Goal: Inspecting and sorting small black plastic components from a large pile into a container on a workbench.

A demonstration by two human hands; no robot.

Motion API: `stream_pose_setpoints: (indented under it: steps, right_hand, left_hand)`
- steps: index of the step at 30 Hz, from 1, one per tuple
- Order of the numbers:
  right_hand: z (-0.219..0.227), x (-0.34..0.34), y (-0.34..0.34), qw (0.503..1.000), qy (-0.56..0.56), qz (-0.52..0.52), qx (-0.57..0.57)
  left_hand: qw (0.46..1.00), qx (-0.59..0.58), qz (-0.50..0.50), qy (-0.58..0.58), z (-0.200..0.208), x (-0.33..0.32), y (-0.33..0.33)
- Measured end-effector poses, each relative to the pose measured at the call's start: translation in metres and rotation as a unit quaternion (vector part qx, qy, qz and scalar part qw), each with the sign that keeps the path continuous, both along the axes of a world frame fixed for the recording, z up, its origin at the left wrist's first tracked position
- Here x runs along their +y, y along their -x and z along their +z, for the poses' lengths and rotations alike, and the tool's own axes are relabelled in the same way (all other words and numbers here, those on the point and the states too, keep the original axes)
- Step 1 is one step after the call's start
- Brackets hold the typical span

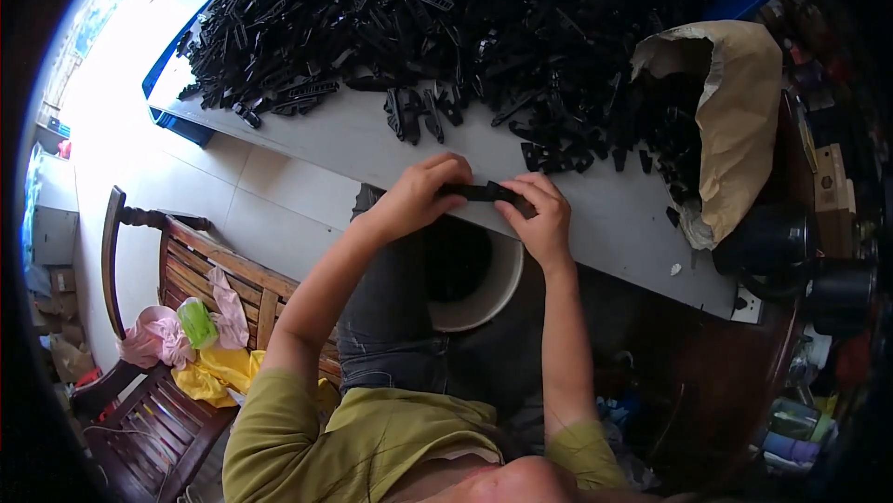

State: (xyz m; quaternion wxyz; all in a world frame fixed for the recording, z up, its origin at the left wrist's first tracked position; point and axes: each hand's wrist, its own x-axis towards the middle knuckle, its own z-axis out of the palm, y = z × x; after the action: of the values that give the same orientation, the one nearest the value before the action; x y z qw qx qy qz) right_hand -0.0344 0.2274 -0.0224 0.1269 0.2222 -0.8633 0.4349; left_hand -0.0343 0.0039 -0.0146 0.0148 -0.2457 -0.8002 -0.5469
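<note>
Between my two hands is a narrow black plastic piece (476,192), held level just over the table's near edge. My left hand (429,188) is closed round its left end, fingers curled. At the other end my right hand (539,209) pinches it between thumb and fingers. How the piece is shaped under my fingers is hidden. Beyond my hands a large heap of black plastic pieces (372,24) covers the far part of the grey table (595,214). A few loose pieces (409,115) lie at the heap's near side.
At the right, an open brown paper bag (739,121) lies on its side with black pieces at its mouth. Below the table edge, between my legs, stands a pale round bucket (507,284) with a dark inside. A wooden bench (219,266) with cloths is at the left.
</note>
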Motion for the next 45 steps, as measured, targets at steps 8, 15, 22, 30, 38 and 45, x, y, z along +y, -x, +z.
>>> stream_pose_setpoints:
  steps: [8,15,22,30,38,45]
  right_hand:
    - [0.014,0.005,0.008,0.994,-0.025,0.048,-0.094]
    - [0.005,-0.014,0.0,0.998,-0.058,0.037,0.009]
    - [0.01,0.002,0.004,0.99,0.036,-0.117,-0.077]
    - [0.002,0.007,0.013,0.976,-0.157,-0.133,0.068]
    - [0.0,0.007,0.013,0.972,-0.169,-0.098,0.128]
    - [-0.011,0.013,0.013,0.987,0.07,-0.144,0.029]
  left_hand:
    - [0.997,-0.048,-0.065,-0.005,-0.005,-0.009,0.017]
    - [0.997,-0.049,-0.058,-0.023,-0.007,-0.004,0.012]
    - [1.0,0.007,-0.03,0.003,-0.004,-0.002,-0.009]
    - [0.998,0.046,-0.038,0.036,-0.003,-0.005,-0.013]
    - [0.978,0.143,0.093,0.118,0.003,-0.024,-0.005]
    - [0.882,0.255,0.223,0.327,0.002,-0.066,0.025]
